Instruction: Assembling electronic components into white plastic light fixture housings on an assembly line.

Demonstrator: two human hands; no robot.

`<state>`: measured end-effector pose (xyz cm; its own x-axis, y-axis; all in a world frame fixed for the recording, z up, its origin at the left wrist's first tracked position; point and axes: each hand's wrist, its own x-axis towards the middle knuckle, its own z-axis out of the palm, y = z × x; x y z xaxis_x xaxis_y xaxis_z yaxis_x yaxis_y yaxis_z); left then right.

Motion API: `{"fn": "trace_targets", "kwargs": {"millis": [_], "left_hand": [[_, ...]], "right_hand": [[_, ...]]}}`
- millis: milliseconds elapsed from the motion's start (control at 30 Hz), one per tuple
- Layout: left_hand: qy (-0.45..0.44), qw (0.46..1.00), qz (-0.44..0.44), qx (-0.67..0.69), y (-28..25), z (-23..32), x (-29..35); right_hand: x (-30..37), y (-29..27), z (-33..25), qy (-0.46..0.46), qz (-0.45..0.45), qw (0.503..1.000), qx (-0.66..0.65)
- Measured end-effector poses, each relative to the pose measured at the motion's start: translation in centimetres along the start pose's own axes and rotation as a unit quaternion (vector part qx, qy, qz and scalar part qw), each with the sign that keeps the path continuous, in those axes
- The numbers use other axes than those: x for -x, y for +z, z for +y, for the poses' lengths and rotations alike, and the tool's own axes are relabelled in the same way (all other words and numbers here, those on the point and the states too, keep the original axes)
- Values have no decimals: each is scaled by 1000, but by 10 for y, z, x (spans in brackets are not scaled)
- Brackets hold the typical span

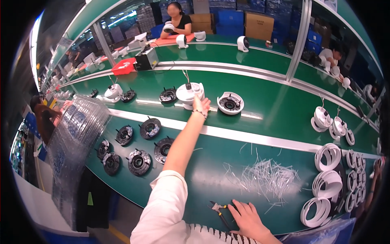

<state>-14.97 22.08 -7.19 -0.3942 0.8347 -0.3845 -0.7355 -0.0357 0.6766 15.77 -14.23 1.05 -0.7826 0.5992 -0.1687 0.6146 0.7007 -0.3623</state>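
My left arm stretches across the bench to the belt. My left hand [201,105], with a dark bracelet at its wrist, is at the right side of a white dome-shaped housing [190,92] with wires standing up from its top. Its fingers look apart; whether they press on the housing I cannot tell. Right of that hand sits a white round shell [230,103] with a black inner part. My right hand [248,219] lies on the near bench with its fingers spread. Beside it are cutting pliers [219,210] with yellow and black handles, partly hidden below.
Several black round bases [139,162] lie at left, near stacked clear plastic trays [75,126]. Cut white strips [270,177] form a heap right of centre. White rings [327,157] are stacked at right. Across the belt, a person [178,22] holds a white part.
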Motion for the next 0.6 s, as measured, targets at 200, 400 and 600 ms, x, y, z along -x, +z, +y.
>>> {"fn": "trace_targets", "kwargs": {"millis": [200, 400, 600], "left_hand": [[-12, 998, -3, 63, -3, 10, 6], [72, 985, -34, -153, -11, 8, 67], [16, 944, -250, -216, 2, 8, 199]], "right_hand": [[2, 12, 2, -24, 60, 998, 3], [18, 19, 0, 47, 276, 948, -150], [26, -7, 20, 35, 229, 610, -758]]}}
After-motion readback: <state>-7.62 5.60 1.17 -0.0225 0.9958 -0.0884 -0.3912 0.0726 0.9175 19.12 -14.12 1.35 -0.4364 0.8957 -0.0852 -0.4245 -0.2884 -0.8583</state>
